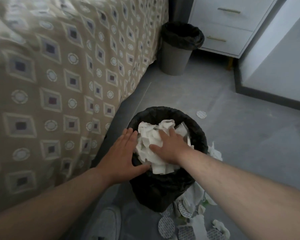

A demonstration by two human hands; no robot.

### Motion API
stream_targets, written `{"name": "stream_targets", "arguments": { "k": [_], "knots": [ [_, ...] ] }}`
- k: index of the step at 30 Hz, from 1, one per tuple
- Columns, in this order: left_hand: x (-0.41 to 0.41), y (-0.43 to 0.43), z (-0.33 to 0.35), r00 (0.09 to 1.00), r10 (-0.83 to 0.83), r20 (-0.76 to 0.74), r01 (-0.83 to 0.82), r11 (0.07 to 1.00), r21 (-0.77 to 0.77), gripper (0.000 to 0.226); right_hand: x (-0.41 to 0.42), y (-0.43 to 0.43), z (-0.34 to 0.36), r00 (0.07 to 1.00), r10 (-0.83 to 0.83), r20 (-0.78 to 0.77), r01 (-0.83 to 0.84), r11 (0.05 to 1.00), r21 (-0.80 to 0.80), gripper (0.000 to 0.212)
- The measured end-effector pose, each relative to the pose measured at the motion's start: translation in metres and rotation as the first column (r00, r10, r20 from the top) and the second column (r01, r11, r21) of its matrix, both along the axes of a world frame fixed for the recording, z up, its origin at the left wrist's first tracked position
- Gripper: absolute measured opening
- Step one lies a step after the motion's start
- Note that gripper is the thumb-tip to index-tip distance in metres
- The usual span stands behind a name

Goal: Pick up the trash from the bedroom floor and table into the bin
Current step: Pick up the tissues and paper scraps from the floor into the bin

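I see a grey floor (pixel 241 135) running along the foot of a bed whose tan bedspread (pixel 59 84), patterned with diamonds and circles, fills everything from 8 to 12 o'clock. At the centre stands the black-lined bin (pixel 159 193), heaped to the rim with crumpled white paper (pixel 149 141). My right hand (pixel 170 146) lies flat on top of that paper, fingers spread and pressing down, not curled round anything. My left hand (pixel 123 149) rests with straight fingers against the bin's rim at its 9 o'clock side, thumb along the liner, holding nothing. More trash lies on the floor: a heap of round foil discs and tissue scraps (pixel 185 222) at 5 o'clock, touching the bin's base, and a single disc (pixel 201 114) at 2 o'clock, just beside the bin. At 12 o'clock a second grey bin (pixel 175 58) with a black liner stands between the bed and a white drawer unit (pixel 229 23). A pale shoe (pixel 107 220) shows at 6 o'clock.
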State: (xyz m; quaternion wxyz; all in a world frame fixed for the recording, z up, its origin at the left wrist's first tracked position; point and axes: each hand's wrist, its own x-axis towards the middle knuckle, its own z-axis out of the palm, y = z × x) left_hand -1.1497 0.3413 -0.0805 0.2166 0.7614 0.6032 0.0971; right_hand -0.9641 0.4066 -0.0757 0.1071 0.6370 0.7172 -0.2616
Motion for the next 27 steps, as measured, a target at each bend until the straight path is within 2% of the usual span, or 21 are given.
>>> {"name": "stream_targets", "arguments": {
  "k": [3,8,10,12,14,15,17,19,21,24,27],
  "knots": [
    [0.001,-0.001,-0.001,1.0,0.019,0.016,-0.019,1.0,-0.025,0.117,-0.001,-0.004,-0.022,0.998,-0.001,0.06,0.004,0.998,-0.061,0.086],
    [-0.002,-0.003,-0.002,1.0,-0.004,-0.022,0.003,0.999,-0.043,0.118,-0.006,-0.017,0.005,0.996,0.055,0.064,-0.058,0.997,0.046,0.082],
    [-0.001,-0.009,0.005,0.997,-0.04,0.065,0.035,0.997,0.068,0.105,-0.001,-0.034,0.037,0.98,0.176,0.09,-0.19,0.965,0.18,0.078],
    [0.005,-0.021,0.018,0.977,-0.079,0.198,0.026,0.966,0.257,0.081,0.014,-0.064,0.066,0.942,0.33,0.064,-0.332,0.884,0.329,0.072],
    [0.021,-0.038,0.039,0.954,-0.147,0.261,0.038,0.923,0.382,0.063,0.043,-0.101,0.085,0.924,0.381,-0.003,-0.344,0.837,0.426,0.065],
    [0.032,-0.048,0.047,0.944,-0.214,0.25,0.102,0.913,0.395,0.06,0.06,-0.12,0.088,0.932,0.361,-0.035,-0.309,0.841,0.445,0.062],
    [0.054,-0.07,0.057,0.91,-0.372,0.183,0.31,0.904,0.296,0.064,0.098,-0.163,0.084,0.97,0.228,-0.083,-0.18,0.906,0.383,0.058],
    [0.077,-0.088,0.059,0.866,-0.487,0.112,0.484,0.873,0.057,0.078,0.137,-0.206,0.07,0.995,0.015,-0.098,0.008,0.971,0.238,0.057],
    [0.1,-0.099,0.045,0.841,-0.541,-0.013,0.534,0.833,-0.143,0.078,0.17,-0.244,0.048,0.977,-0.191,-0.095,0.2,0.974,0.104,0.059],
    [0.132,-0.124,0.008,0.889,-0.45,-0.092,0.396,0.852,-0.341,0.067,0.195,-0.299,0.009,0.908,-0.405,-0.104,0.405,0.914,-0.021,0.058],
    [0.145,-0.169,-0.04,0.985,-0.164,-0.055,0.123,0.886,-0.447,0.066,0.202,-0.341,-0.03,0.858,-0.506,-0.094,0.493,0.86,-0.128,0.055]
  ]
}}
